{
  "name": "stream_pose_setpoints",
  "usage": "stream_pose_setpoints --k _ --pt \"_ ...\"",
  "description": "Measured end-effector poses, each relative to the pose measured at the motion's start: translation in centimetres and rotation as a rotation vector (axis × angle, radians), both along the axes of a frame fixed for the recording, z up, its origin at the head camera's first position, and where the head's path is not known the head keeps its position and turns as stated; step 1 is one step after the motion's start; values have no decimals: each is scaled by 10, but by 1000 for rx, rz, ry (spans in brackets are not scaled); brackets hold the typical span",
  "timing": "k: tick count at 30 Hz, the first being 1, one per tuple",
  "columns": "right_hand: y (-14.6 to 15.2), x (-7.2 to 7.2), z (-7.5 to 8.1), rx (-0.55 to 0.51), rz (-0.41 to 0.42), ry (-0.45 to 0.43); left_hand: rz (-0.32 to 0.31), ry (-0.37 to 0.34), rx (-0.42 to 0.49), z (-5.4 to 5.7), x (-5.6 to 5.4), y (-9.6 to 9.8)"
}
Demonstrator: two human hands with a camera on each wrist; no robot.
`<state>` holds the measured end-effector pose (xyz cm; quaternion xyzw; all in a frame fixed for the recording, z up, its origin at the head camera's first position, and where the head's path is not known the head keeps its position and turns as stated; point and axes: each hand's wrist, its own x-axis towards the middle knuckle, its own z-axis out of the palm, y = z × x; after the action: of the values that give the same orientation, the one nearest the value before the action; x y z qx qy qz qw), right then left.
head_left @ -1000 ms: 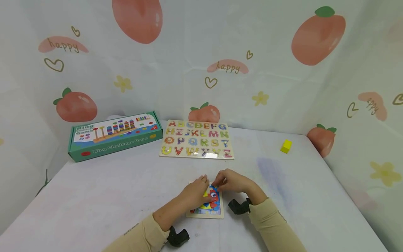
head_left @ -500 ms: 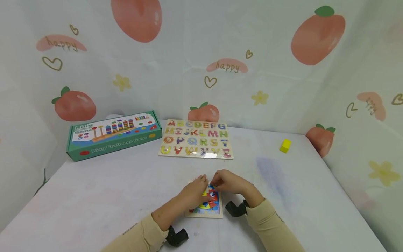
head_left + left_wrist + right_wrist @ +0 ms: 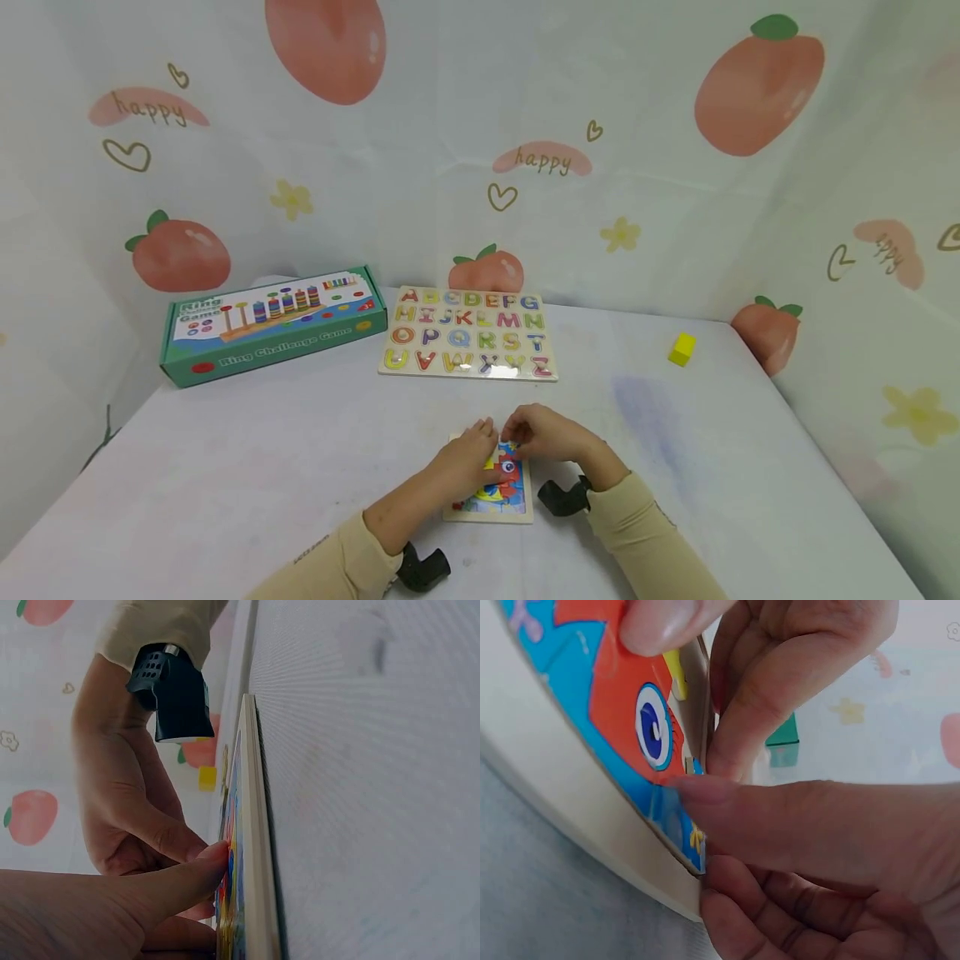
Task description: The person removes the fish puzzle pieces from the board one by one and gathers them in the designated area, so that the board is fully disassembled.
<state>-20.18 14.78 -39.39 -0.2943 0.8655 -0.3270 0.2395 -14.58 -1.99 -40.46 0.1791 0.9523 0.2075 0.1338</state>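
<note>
A small wooden jigsaw puzzle with a cream frame (image 3: 491,517) lies flat on the table, showing a red fish with a big eye. My left hand (image 3: 459,462) lies across its left part, the thumb (image 3: 660,622) pressing on the red pieces and the fingers extended toward the far edge. At the far right corner my right hand (image 3: 551,435) pinches a blue puzzle piece (image 3: 673,821) with a yellow mark; its thumb (image 3: 712,799) is on top and the piece sits right at the frame's corner. Much of the puzzle's left side is hidden under the left hand.
Behind the puzzle lies a wooden alphabet board (image 3: 468,375). A green ring game box (image 3: 277,325) stands at the back left. A yellow block (image 3: 682,349) rests at the back right. Black wrist cameras (image 3: 423,568) sit on both wrists, close over the table.
Both hands stay at the puzzle. The right hand has shifted very slightly left at the far right corner; the left hand holds its place.
</note>
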Motion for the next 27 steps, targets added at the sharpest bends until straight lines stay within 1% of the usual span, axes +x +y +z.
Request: stream_pose_setpoints --k 8,15,19,27 --pt "-1 -2 -4 -7 -17 -7 4 13 -25 2 1 0" --pt "0 -3 -5 0 -28 -28 6 12 -18 0 0 1" --pt "-1 -4 -4 8 -31 -33 1 16 -31 -1 0 1" --pt "2 -4 -3 -21 -26 -50 3 27 -25 -1 0 2"
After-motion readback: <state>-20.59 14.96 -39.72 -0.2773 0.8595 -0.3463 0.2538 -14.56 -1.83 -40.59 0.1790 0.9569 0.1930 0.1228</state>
